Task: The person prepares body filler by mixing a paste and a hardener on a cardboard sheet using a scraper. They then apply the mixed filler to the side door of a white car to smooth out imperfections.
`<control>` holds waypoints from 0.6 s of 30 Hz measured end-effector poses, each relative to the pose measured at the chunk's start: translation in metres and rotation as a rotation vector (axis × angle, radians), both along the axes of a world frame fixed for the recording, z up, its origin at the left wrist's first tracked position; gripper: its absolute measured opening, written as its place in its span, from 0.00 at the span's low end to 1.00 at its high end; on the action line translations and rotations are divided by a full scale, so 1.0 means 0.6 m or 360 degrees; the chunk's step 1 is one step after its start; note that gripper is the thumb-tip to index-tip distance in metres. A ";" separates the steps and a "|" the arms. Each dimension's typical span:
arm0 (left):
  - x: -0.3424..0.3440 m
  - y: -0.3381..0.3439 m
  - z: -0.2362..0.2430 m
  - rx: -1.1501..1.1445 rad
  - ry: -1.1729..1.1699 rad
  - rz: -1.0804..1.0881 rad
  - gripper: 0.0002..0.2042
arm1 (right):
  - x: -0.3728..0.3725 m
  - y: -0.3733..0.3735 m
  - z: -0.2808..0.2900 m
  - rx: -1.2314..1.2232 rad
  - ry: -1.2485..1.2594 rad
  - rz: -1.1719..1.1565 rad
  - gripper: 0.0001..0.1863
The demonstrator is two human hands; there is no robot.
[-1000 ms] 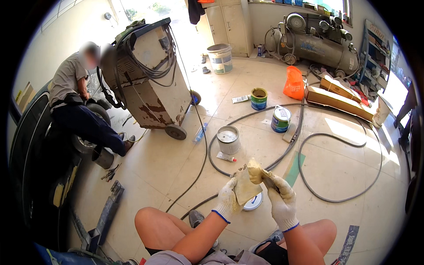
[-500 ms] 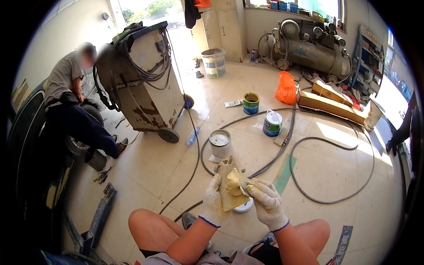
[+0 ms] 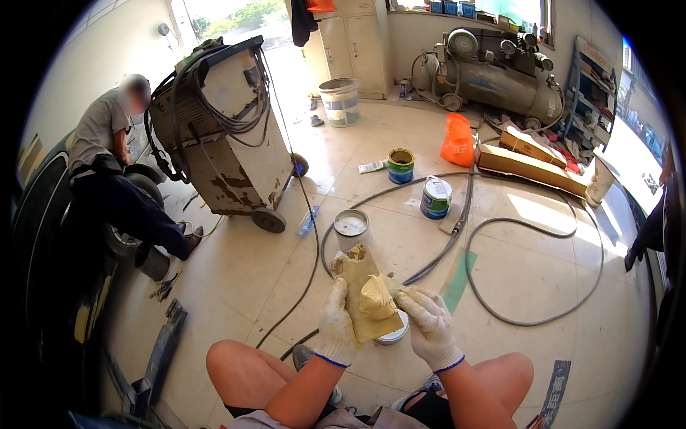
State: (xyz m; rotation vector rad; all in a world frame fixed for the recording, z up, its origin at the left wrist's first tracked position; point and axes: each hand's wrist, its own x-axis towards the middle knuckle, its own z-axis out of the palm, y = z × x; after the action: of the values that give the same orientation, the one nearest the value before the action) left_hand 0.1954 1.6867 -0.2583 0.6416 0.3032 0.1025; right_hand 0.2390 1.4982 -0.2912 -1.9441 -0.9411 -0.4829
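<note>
My left hand (image 3: 337, 322), in a white knit glove, is closed on a tan, stained mixing board (image 3: 351, 273). A lump of cream paste (image 3: 376, 297) lies on the board's right part. My gloved right hand (image 3: 430, 330) grips a thin scraper (image 3: 394, 285) against the lump's right side. Below the board, a white round lid or tin (image 3: 396, 334) rests on the floor, partly hidden. Just beyond stands a grey metal can (image 3: 351, 223), with two blue-green cans (image 3: 400, 171) (image 3: 436, 202) and a white tube (image 3: 372, 167) farther right.
A co-worker (image 3: 100, 161) bends by a dark car (image 3: 50, 236) at left, beside a wheeled machine (image 3: 225, 171). Hoses loop across the floor (image 3: 536, 279). An orange bag (image 3: 456, 143), long cartons (image 3: 529, 169), a bucket (image 3: 339, 104) and a compressor (image 3: 493, 89) stand farther back.
The board has tilted flatter, showing the paste on its face. My right hand and scraper have moved lower, drawing slightly off the lump toward the right.
</note>
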 end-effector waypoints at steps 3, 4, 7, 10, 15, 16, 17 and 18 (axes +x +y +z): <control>0.001 -0.003 0.006 -0.0285 -0.0071 -0.0034 0.24 | -0.016 0.017 -0.010 0.0408 0.0410 -0.0095 0.26; 0.003 -0.004 0.004 -0.0318 -0.0064 -0.0068 0.24 | -0.023 0.016 -0.007 0.0516 0.0399 -0.0065 0.26; 0.009 -0.001 -0.038 -0.0537 -0.0113 -0.0154 0.23 | -0.037 0.025 0.011 0.0652 0.0326 0.0077 0.26; 0.014 0.010 -0.093 -0.0860 -0.0306 -0.0405 0.25 | -0.020 0.033 -0.018 0.0555 0.0292 0.0143 0.26; 0.019 0.000 -0.071 -0.0775 -0.0175 -0.0291 0.24 | -0.018 0.026 0.003 0.0529 0.0138 0.0065 0.24; 0.022 -0.001 -0.070 -0.0761 -0.0122 -0.0246 0.24 | -0.016 0.031 0.002 0.0514 0.0097 0.0097 0.24; 0.020 0.001 -0.073 -0.0755 -0.0141 -0.0257 0.24 | -0.019 0.032 0.001 0.0503 0.0065 0.0111 0.24; 0.019 0.003 -0.078 -0.0750 -0.0161 -0.0268 0.24 | -0.005 0.032 -0.017 0.0415 0.0282 -0.0017 0.24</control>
State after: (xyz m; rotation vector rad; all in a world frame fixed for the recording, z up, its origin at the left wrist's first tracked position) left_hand 0.2067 1.6885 -0.3051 0.1915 0.1653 -0.0967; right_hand 0.2363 1.5173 -0.3015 -1.7245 -0.7175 -0.4101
